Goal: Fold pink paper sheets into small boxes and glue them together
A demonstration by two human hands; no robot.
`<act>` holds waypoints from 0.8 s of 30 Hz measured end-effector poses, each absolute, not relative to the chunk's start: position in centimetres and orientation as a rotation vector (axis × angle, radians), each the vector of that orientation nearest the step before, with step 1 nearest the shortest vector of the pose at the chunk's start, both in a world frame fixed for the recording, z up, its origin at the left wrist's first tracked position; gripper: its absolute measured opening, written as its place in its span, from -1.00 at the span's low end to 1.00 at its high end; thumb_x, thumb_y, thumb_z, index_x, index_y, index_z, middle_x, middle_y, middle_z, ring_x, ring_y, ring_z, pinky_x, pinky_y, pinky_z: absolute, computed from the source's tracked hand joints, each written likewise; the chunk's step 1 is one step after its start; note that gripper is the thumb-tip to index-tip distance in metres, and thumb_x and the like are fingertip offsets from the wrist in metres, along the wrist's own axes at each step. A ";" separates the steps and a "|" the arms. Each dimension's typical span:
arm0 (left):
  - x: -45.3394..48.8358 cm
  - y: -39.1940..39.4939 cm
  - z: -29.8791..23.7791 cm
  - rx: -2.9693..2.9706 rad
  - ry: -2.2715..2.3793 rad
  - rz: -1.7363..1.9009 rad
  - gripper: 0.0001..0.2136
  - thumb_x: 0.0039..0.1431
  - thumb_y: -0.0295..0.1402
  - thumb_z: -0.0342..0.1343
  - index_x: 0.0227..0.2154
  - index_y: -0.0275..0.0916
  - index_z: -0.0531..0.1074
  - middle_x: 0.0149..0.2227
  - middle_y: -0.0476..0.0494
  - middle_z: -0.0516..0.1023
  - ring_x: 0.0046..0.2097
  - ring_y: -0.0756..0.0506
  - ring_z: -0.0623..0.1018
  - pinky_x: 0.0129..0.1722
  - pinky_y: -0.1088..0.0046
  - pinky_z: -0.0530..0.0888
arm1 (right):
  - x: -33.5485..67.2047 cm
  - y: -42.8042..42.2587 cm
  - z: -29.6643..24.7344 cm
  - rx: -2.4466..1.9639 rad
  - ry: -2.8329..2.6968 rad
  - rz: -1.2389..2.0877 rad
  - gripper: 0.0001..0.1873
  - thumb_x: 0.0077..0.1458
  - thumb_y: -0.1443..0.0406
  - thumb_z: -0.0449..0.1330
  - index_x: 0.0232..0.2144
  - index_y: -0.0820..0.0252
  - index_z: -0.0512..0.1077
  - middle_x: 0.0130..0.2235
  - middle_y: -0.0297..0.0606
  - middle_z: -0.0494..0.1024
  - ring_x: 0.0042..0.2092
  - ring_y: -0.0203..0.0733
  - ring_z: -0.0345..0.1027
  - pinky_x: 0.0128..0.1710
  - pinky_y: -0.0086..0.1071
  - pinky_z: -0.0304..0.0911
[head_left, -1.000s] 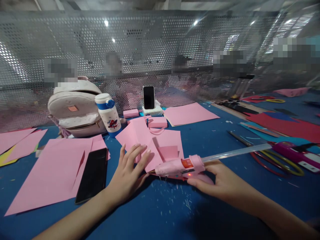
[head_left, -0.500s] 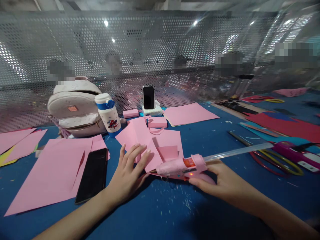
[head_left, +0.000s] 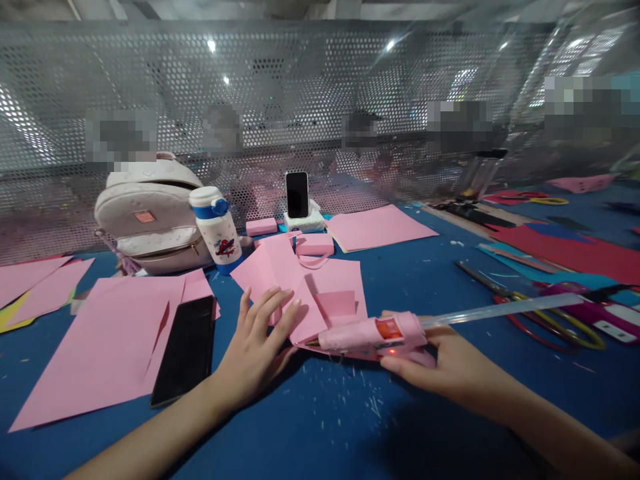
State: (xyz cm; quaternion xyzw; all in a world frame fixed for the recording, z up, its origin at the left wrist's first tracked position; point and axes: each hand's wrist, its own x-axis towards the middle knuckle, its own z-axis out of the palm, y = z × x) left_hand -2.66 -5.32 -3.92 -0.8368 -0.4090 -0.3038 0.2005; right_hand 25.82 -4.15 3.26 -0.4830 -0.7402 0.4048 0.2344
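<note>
Drawn slightly rightward, the glue gun (head_left: 350, 335) is clasped in the right hand (head_left: 445, 363) at the near edge of the pink paper (head_left: 309, 303), already folded but apparently not fully glued, which is steadied on the blue table (head_left: 320, 427) by the spread left hand (head_left: 263, 337).

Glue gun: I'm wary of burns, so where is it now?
In the head view, right of centre: the glue gun is in the right hand, its nozzle by the pink paper, near the left hand.
</note>
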 end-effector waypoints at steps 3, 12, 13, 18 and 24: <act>-2.8 -5.4 -3.9 -2.340 -1.150 -0.843 -0.47 0.28 -0.37 0.11 0.27 -0.29 0.15 0.22 -0.42 0.28 0.31 -0.33 0.22 0.35 -0.12 -0.09 | 25.9 -4.0 3.4 -1.309 -2.049 1.110 -0.61 0.05 0.03 0.22 -0.17 0.08 0.62 -0.20 -0.21 0.68 -0.12 0.06 0.56 -0.05 -0.17 0.50; -2.6 -5.4 -3.9 -2.333 -1.148 -0.840 -0.49 0.29 -0.37 0.11 0.26 -0.29 0.18 0.22 -0.41 0.29 0.31 -0.33 0.23 0.35 -0.12 -0.06 | 25.1 -4.2 3.9 -1.307 -2.073 1.203 -0.52 0.10 -0.02 0.18 -0.05 0.09 0.58 -0.18 -0.16 0.67 -0.12 0.05 0.56 -0.03 -0.17 0.47; -2.6 -5.4 -3.9 -2.329 -1.150 -0.840 -0.49 0.29 -0.37 0.11 0.26 -0.29 0.18 0.22 -0.41 0.29 0.30 -0.32 0.23 0.35 -0.12 -0.06 | 25.0 -4.2 4.0 -1.300 -2.079 1.222 -0.51 0.10 -0.02 0.18 -0.04 0.11 0.58 -0.18 -0.16 0.67 -0.11 0.04 0.56 -0.02 -0.17 0.47; -2.7 -5.4 -3.8 -2.320 -1.159 -0.834 -0.49 0.29 -0.37 0.11 0.26 -0.29 0.17 0.21 -0.41 0.31 0.30 -0.32 0.24 0.35 -0.11 -0.04 | 24.7 -4.2 4.0 -1.316 -2.078 1.242 -0.50 0.09 0.00 0.19 -0.03 0.14 0.57 -0.23 -0.17 0.67 -0.17 0.00 0.56 -0.07 -0.20 0.49; -2.6 -5.4 -3.9 -2.335 -1.147 -0.840 -0.50 0.29 -0.37 0.10 0.26 -0.30 0.17 0.22 -0.42 0.29 0.31 -0.33 0.22 0.35 -0.12 -0.06 | 24.4 -4.1 3.9 -1.279 -2.100 1.247 -0.55 0.10 0.02 0.19 -0.05 0.11 0.58 -0.27 -0.20 0.67 -0.18 -0.03 0.57 -0.11 -0.23 0.50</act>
